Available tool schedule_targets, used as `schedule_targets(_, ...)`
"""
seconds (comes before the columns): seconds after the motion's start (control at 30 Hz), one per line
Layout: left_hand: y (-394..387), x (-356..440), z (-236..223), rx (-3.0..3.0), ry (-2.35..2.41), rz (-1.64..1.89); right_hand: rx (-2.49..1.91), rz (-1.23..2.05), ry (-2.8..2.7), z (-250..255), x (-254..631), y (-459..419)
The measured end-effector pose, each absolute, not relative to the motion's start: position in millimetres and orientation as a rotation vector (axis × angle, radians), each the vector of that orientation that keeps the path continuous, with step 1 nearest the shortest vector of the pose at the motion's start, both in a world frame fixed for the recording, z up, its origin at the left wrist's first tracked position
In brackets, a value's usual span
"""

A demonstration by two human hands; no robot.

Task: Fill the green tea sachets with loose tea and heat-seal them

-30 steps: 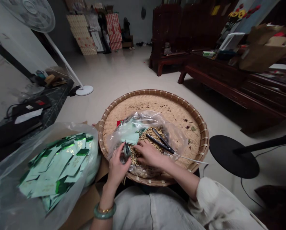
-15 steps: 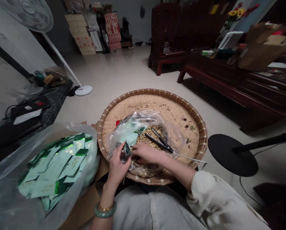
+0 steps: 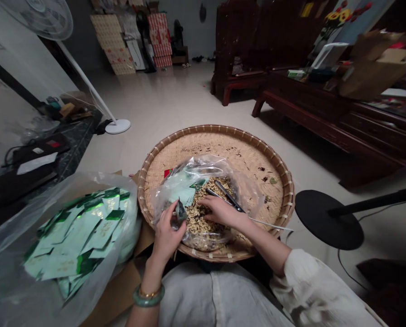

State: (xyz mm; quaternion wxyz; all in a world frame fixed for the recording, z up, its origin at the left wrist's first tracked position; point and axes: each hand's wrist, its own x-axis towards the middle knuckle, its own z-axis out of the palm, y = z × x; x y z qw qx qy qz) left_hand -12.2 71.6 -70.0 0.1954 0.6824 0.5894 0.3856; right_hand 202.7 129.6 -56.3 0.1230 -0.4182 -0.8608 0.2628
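My left hand (image 3: pixel 168 229) is closed round a small dark-green sachet (image 3: pixel 180 212), held upright with its mouth toward the tray's middle. Just right of it, my right hand (image 3: pixel 220 210) reaches down into the loose dried yellow-brown pieces (image 3: pixel 203 227), thumb and fingers apart; the fingertips are partly hidden among them. These pieces lie in a clear plastic bag (image 3: pixel 211 160) with its rim folded open. Beyond my right hand, a black flat iron (image 3: pixel 225 196) with a white cord rests on them, jaws apart. Pale green sachets (image 3: pixel 185 194) lie at the bag's left side.
A round woven bamboo tray (image 3: pixel 203 141) holds the bag, with dark scraps scattered on its far part. To the left, a large plastic bag (image 3: pixel 5 281) contains many green sachets (image 3: pixel 76 236). A black stand base (image 3: pixel 329 222), a white fan (image 3: pixel 117 126) and dark wooden furniture (image 3: pixel 325 113) stand around.
My right hand has moved right, away from the sachet's mouth, to the loose dried pieces, its fingers spreading. My left hand keeps the sachet in nearly the same place.
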Motion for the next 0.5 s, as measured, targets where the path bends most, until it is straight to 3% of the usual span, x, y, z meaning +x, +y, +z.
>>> schedule_targets(0.5,71.4,-10.6,-70.2,1.939,1.628,1.095,-1.359,0.578,-2.782,-38.2,164.6,114.6)
